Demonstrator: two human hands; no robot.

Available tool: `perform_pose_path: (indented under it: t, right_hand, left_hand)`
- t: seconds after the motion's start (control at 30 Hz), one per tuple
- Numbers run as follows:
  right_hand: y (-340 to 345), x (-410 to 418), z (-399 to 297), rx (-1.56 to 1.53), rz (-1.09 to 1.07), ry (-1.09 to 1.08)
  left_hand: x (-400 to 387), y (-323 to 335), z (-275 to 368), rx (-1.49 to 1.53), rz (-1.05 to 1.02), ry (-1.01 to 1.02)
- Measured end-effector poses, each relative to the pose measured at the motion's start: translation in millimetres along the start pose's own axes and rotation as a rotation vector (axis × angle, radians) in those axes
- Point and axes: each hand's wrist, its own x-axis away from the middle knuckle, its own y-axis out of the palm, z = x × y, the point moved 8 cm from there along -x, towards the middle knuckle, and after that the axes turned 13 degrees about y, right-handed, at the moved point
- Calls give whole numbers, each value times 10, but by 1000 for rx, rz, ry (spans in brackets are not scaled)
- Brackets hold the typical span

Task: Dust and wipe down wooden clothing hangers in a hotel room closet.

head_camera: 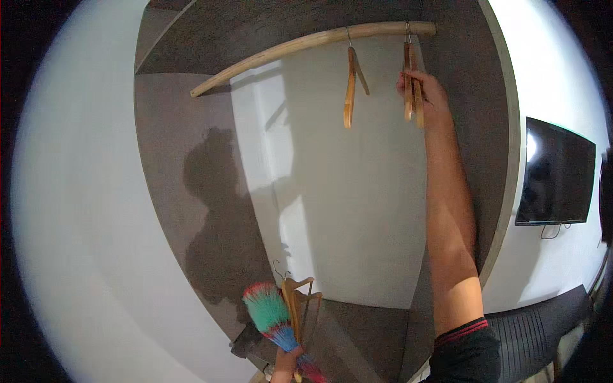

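My right hand [433, 93] reaches up and grips two wooden coat hangers [408, 103], whose metal hooks are over the wooden rod [306, 42] near its right end. Further left on the same rod hangs another wooden hanger [349, 100], touched by neither hand. Low in the view, my left hand [286, 361] is closed around a duster [268, 309] with green, blue and red bristles. Right beside the duster are more wooden hangers [293, 299] with their hooks upward; they appear to be held in that hand too, though its fingers are partly hidden.
The rod spans an open wardrobe niche with dark side panels [491, 191] and a pale back panel [359, 191]. A dark shelf [311, 14] lies above the rod. On the right wall hangs a television [555, 172], over a dark slatted surface [522, 330].
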Motion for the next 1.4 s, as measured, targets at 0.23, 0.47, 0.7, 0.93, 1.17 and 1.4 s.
perform_pose_path:
  t: [0.23,0.47,0.7,0.93,1.17,1.4]
  right_hand:
    - [-439,24,-83,121,216,-33]
    - [-889,-285,-313,276,123,58]
    - [-742,-245,-169,73,140,21]
    - [-437,92,-352,609,404,-227]
    - [-104,76,-619,1680,744,-217]
    - [152,262,-321,2102,770,-28]
  left_hand:
    - [-26,-38,-63,-94,5,98]
    - [9,376,-66,-38,94,-3]
    - [-73,214,-39,-159,64,116]
    - [51,434,270,-17,77,28]
    - [-448,-331,-740,-218,23,80]
    - [-630,-15,-487,-265,30,129]
